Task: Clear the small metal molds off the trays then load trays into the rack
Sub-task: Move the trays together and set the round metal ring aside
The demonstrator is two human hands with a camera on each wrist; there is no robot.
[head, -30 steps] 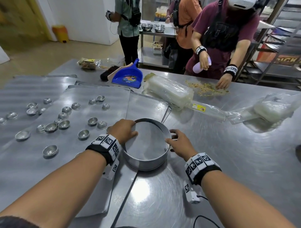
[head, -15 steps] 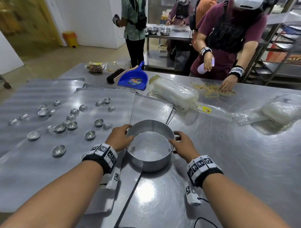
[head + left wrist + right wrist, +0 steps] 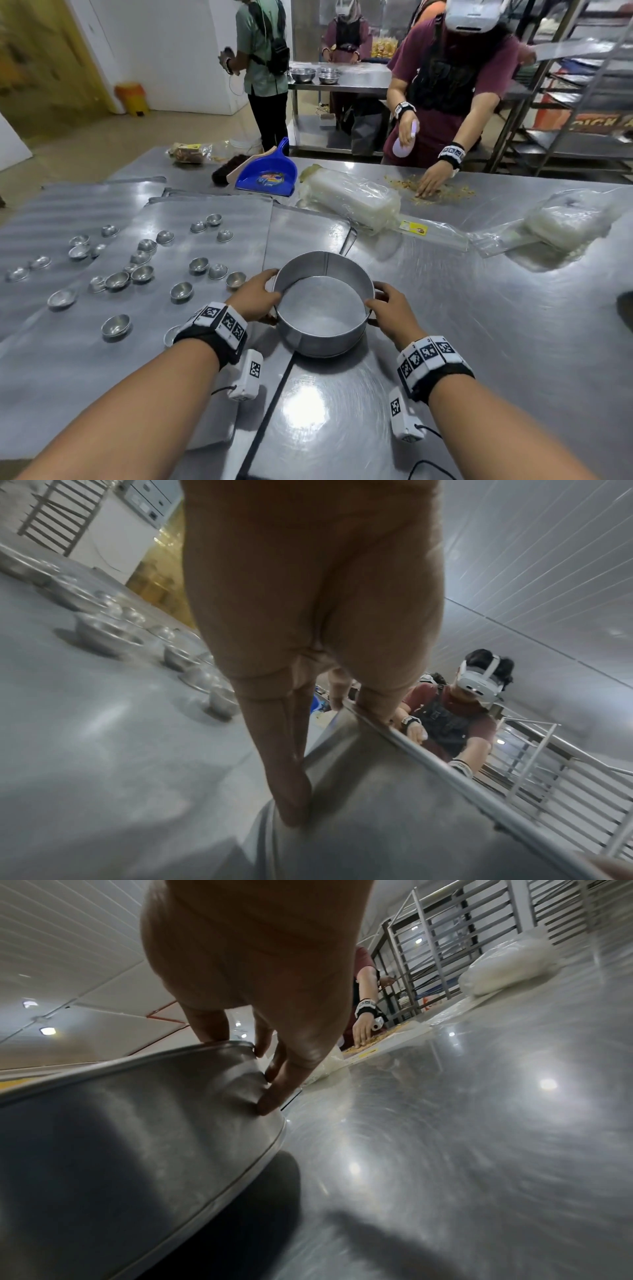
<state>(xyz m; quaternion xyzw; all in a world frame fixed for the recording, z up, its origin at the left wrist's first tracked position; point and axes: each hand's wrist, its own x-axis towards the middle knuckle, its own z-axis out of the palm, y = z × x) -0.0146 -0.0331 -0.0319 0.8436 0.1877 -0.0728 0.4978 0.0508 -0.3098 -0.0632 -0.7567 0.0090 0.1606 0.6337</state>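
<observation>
A round, empty metal pan [image 3: 322, 305] sits between my hands, straddling the edge of a flat tray [image 3: 68, 359] and the steel table [image 3: 479, 342]. My left hand [image 3: 260, 291] grips its left wall, thumb hooked over the rim [image 3: 373, 710] and fingers [image 3: 284, 764] down the outside. My right hand [image 3: 385, 305] grips the right wall, fingertips [image 3: 270, 1096] pressed on the outside. In the right wrist view the pan [image 3: 137, 1123] looks raised a little above its shadow. Several small metal molds [image 3: 181, 291] lie scattered over the trays to the left; some show as molds [image 3: 113, 639] beside my left hand.
A blue dustpan [image 3: 269, 171] and brush lie at the back of the table. Two plastic-wrapped packs [image 3: 352, 202] [image 3: 568, 222] lie to the right. A person opposite [image 3: 455, 85] wipes crumbs [image 3: 442, 192]. A metal rack [image 3: 565, 85] stands at the back right.
The pan, tipped toward me a second ago, now sits level with its opening up. Both hands have kept their hold on its sides.
</observation>
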